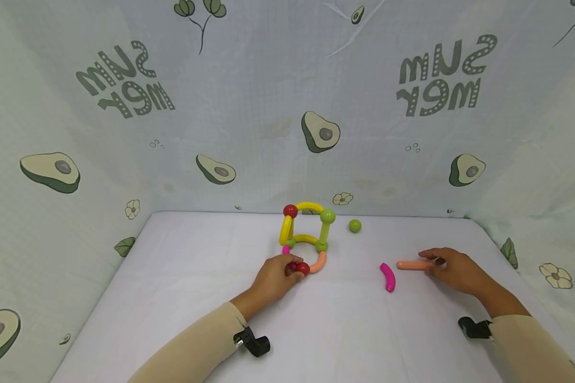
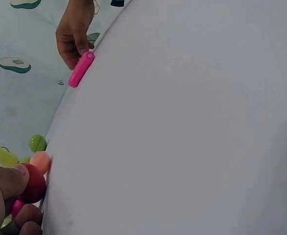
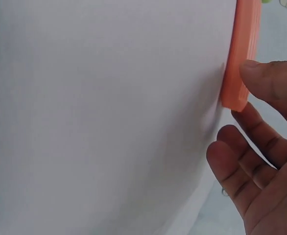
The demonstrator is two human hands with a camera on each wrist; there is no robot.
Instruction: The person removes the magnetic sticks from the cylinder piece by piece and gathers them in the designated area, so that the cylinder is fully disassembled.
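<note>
My left hand [image 1: 272, 276] grips a red ball [image 1: 303, 269] at the near corner of a frame built from rods and balls. An orange curved rod [image 1: 319, 262] joins that ball, and a pink rod [image 1: 286, 249] shows partly behind the fingers. Behind them stands a loop with a yellow curved rod [image 1: 309, 206], a straight lime rod [image 1: 325, 233], a green ball [image 1: 328, 216] and another red ball [image 1: 290, 211]. On the right, my right hand [image 1: 457, 270] pinches the end of a straight orange rod [image 3: 241, 54] between thumb and index finger, the other fingers relaxed.
A loose pink curved rod [image 1: 388, 277] lies left of the right hand. Near the back edge sits a loose green ball [image 1: 355, 225]. The white table [image 1: 211, 239] meets a printed cloth backdrop [image 1: 268, 96] at the back and sides.
</note>
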